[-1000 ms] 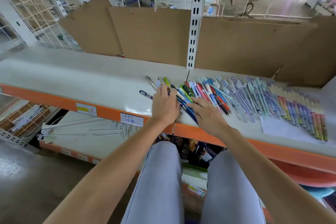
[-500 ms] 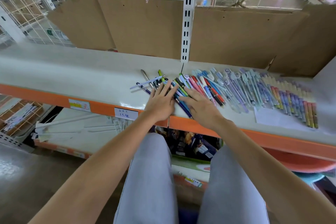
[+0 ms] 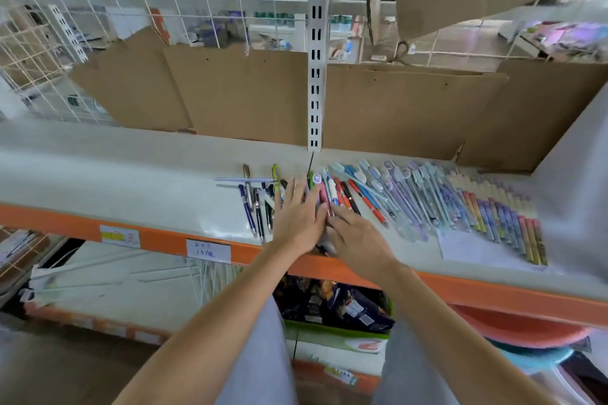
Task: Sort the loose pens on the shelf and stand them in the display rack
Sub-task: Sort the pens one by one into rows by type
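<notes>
On the white shelf with the orange front edge lie lots of loose pens. Both hands rest flat on the pile in the middle. The left hand has its fingers straight and spread, pressing down on a few pens. The right hand lies just beside it, touching it, fingers mostly straight too, on the pink and red pens. Neither hand pinches a pen.

To the left of the hands is a small bunch of dark pens, with one pale pen lying across their tops. To the right, the pens are already in neat rows: blue and purple pens, then a row of rainbow pens partly on a sheet of white paper. I cannot see any display rack here, so the standing-up part looks not yet begun.

The hands seem to be parting the mixed pile into kinds. To do it well, I think the flat hands should slide gently, each pushing its own kind away from the other. Pens roll easily, and this pile sits close to the front edge, so pushing toward the brown cardboard at the back looks safer than pulling forward. Press lightly, or the pens will skid and mix again. The pale pen lying crossways should be turned to match its bunch.
</notes>
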